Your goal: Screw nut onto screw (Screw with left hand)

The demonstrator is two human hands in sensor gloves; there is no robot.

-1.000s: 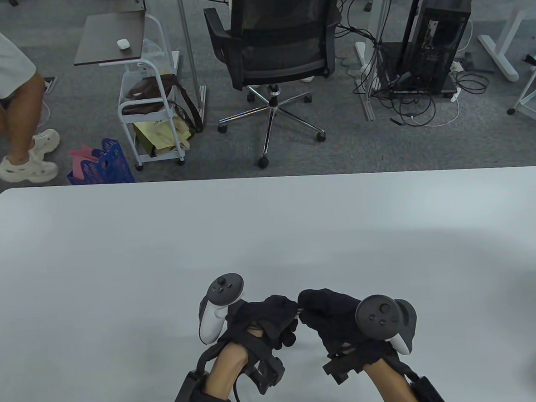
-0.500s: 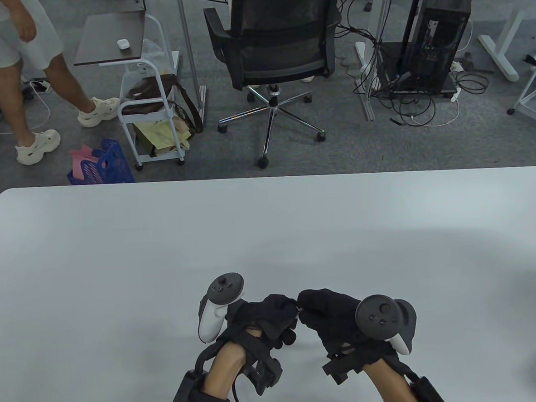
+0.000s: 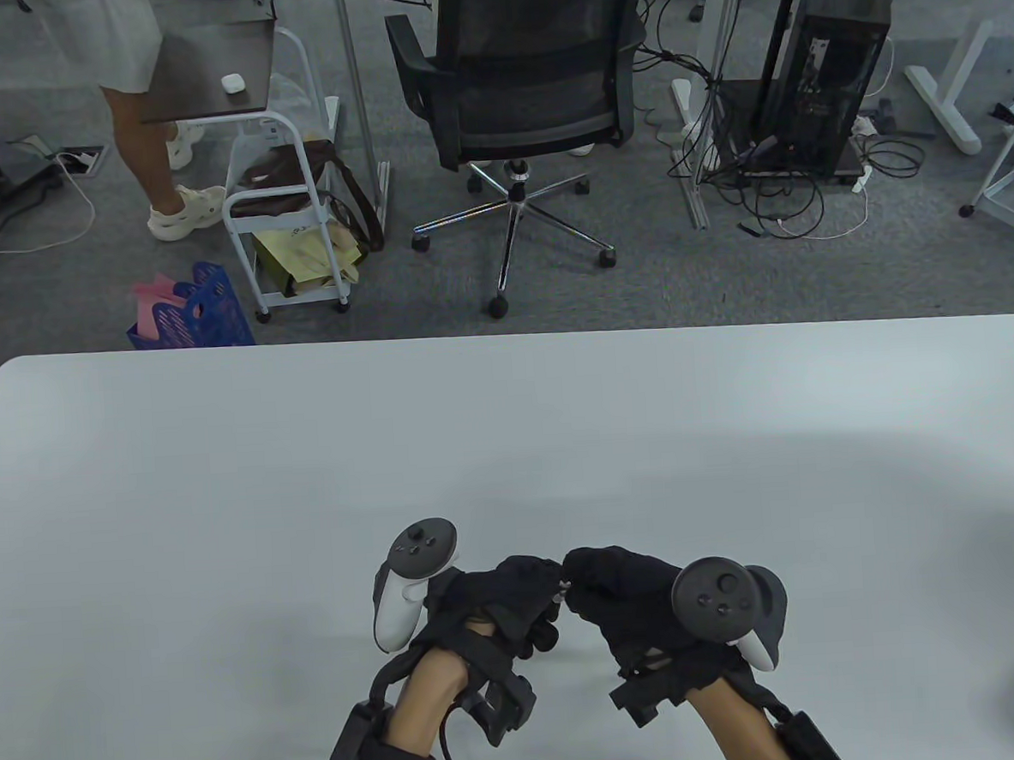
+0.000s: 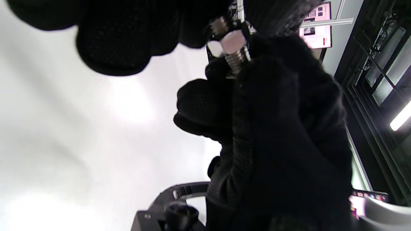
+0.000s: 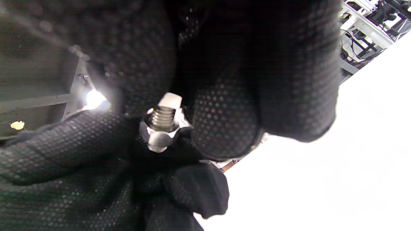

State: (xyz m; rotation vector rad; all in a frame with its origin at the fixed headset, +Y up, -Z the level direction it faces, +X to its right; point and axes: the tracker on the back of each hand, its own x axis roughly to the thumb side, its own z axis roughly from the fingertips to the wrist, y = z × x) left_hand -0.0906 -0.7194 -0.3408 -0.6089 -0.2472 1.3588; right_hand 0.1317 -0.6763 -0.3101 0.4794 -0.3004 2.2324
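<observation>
My two gloved hands meet low in the middle of the white table [image 3: 511,448]. My right hand [image 3: 590,579] pinches the silver screw [image 5: 162,117] at its head end, and the thread points toward my left hand. My left hand [image 3: 537,586] pinches the hex nut [image 5: 158,137], which sits on the thread. In the left wrist view the nut [image 4: 228,43] is at my left fingertips [image 4: 122,41], and the screw's thread [image 4: 238,61] runs into the right glove. In the table view only a glint of the screw [image 3: 561,589] shows between the hands.
The table's far edge runs across the middle of the table view. Beyond it are an office chair [image 3: 523,78], a white cart [image 3: 287,230] and a person [image 3: 131,68] walking on the floor. Nothing else lies on the table.
My left hand has rolled slightly, its tracker shifting a little. Both hands stay joined at the screw. The person in the background has walked to the right.
</observation>
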